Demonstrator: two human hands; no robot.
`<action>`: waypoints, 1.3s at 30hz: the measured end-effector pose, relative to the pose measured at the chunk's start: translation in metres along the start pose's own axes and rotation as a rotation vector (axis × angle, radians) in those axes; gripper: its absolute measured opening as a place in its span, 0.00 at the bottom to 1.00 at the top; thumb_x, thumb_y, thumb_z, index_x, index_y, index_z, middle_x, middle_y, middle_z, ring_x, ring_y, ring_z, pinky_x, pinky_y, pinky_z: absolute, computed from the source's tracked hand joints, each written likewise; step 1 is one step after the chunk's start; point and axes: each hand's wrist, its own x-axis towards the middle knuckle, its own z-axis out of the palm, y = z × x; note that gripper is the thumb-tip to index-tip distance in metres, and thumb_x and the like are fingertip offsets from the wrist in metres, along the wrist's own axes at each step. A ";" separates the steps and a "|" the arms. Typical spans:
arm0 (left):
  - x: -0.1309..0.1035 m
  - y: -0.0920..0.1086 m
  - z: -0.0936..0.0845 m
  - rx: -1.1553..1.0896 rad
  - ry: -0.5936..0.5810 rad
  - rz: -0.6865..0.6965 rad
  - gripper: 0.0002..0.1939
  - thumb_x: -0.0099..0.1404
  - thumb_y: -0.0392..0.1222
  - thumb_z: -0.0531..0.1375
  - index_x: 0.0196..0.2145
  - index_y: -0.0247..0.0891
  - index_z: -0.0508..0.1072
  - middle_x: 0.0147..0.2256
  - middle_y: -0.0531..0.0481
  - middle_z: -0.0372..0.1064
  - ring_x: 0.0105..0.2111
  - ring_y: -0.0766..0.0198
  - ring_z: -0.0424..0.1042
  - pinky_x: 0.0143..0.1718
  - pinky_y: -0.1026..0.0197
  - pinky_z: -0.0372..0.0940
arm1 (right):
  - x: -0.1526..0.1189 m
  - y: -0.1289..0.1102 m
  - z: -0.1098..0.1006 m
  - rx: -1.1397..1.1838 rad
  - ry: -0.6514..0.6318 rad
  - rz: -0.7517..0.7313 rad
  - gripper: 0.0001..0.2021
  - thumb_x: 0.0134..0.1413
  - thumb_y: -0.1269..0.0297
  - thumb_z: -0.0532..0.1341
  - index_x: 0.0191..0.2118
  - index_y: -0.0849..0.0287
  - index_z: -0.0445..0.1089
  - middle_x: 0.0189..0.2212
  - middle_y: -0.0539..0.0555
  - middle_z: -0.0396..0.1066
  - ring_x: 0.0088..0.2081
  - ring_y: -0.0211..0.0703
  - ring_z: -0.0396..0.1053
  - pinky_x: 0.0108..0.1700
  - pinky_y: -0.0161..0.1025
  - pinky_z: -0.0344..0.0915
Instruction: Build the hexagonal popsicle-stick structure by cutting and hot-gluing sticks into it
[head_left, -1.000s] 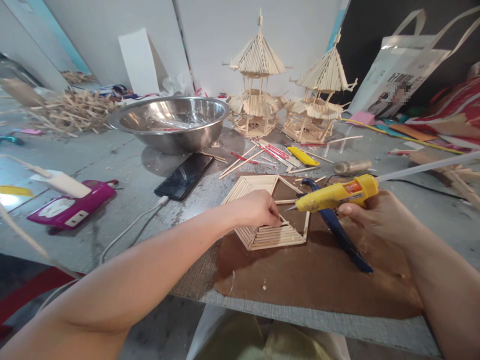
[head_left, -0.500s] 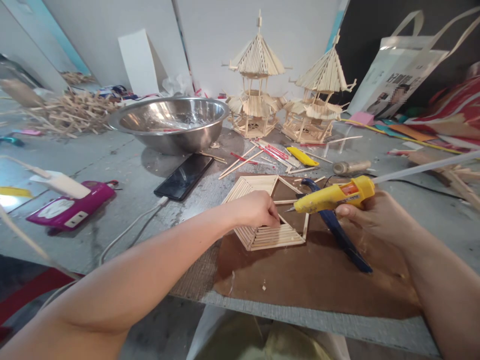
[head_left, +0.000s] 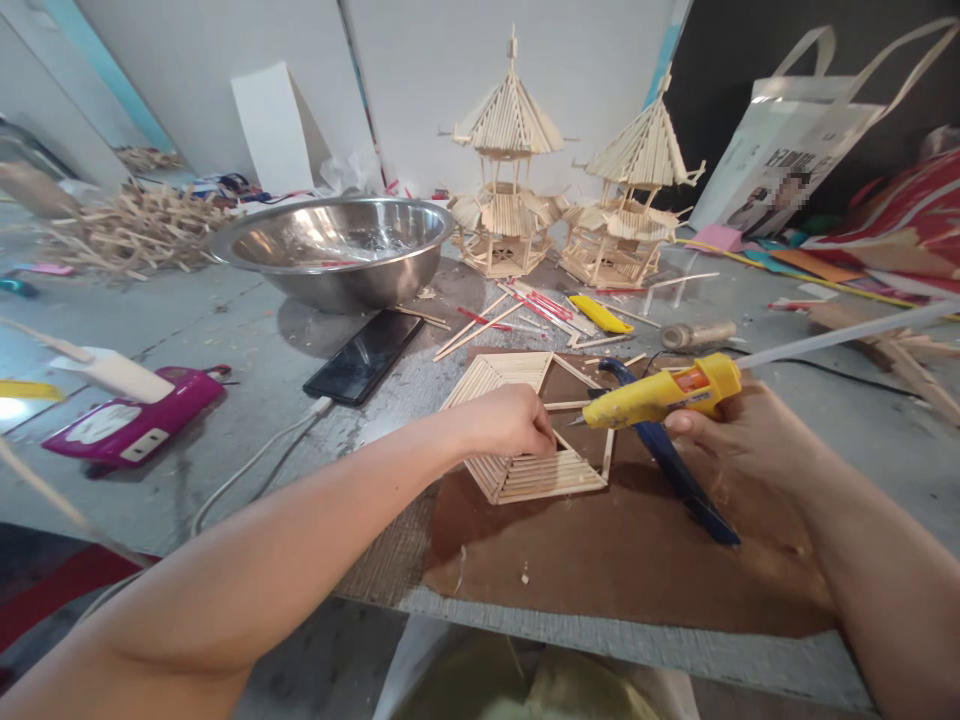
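Fingers of the left hand [head_left: 514, 420] bend down to the hexagonal wooden-stick panel [head_left: 551, 478]; whether they pinch a stick cannot be made out. Fingers of the right hand [head_left: 739, 430] wrap around a yellow hot-glue gun [head_left: 652, 397], its nozzle near the left fingertips. The panel, partly filled with sticks, lies on a brown sheet [head_left: 600, 570] on the table [head_left: 247, 345], beside a blue-handled tool [head_left: 679, 485]. Farther off stand a steel basin [head_left: 367, 282] and two stick pagodas [head_left: 510, 120].

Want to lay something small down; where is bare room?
Bare: brown sheet in front of the stick panel, bar scraps; tabletop between purple power strip and phone. Crowded: beyond the sheet, where loose sticks lie before the taller pavilion.
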 end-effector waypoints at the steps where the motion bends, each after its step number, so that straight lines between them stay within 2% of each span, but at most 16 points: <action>1: 0.000 0.000 0.000 0.000 -0.001 0.003 0.13 0.48 0.40 0.55 0.29 0.32 0.75 0.24 0.49 0.71 0.25 0.68 0.65 0.25 0.68 0.54 | -0.001 -0.001 0.000 0.005 -0.005 -0.005 0.15 0.40 0.52 0.58 0.25 0.61 0.68 0.21 0.50 0.64 0.24 0.38 0.58 0.25 0.33 0.57; 8: 0.002 -0.003 0.001 -0.016 -0.008 0.013 0.12 0.48 0.40 0.56 0.29 0.34 0.75 0.25 0.50 0.71 0.25 0.68 0.65 0.25 0.69 0.54 | -0.002 -0.002 0.001 0.000 -0.005 -0.024 0.16 0.40 0.52 0.57 0.26 0.62 0.68 0.21 0.50 0.64 0.25 0.38 0.58 0.26 0.33 0.57; 13: 0.003 -0.004 0.000 -0.023 -0.030 0.011 0.11 0.48 0.40 0.57 0.30 0.33 0.74 0.26 0.50 0.72 0.26 0.70 0.65 0.27 0.70 0.55 | 0.001 0.005 0.003 0.050 0.047 -0.048 0.18 0.35 0.48 0.58 0.24 0.60 0.69 0.20 0.49 0.64 0.23 0.38 0.58 0.24 0.33 0.56; 21: 0.004 -0.006 0.003 -0.012 -0.026 0.034 0.11 0.49 0.39 0.56 0.30 0.33 0.74 0.27 0.50 0.71 0.25 0.70 0.65 0.26 0.70 0.55 | 0.001 0.003 0.003 0.054 0.064 -0.070 0.17 0.36 0.50 0.58 0.26 0.59 0.70 0.19 0.48 0.64 0.22 0.37 0.58 0.23 0.33 0.57; 39: 0.004 -0.005 0.001 0.018 -0.034 0.039 0.10 0.49 0.38 0.56 0.30 0.34 0.74 0.26 0.52 0.71 0.25 0.71 0.64 0.27 0.70 0.54 | 0.001 0.002 0.004 0.074 0.063 -0.063 0.16 0.35 0.50 0.58 0.24 0.60 0.69 0.19 0.48 0.63 0.22 0.37 0.57 0.22 0.32 0.56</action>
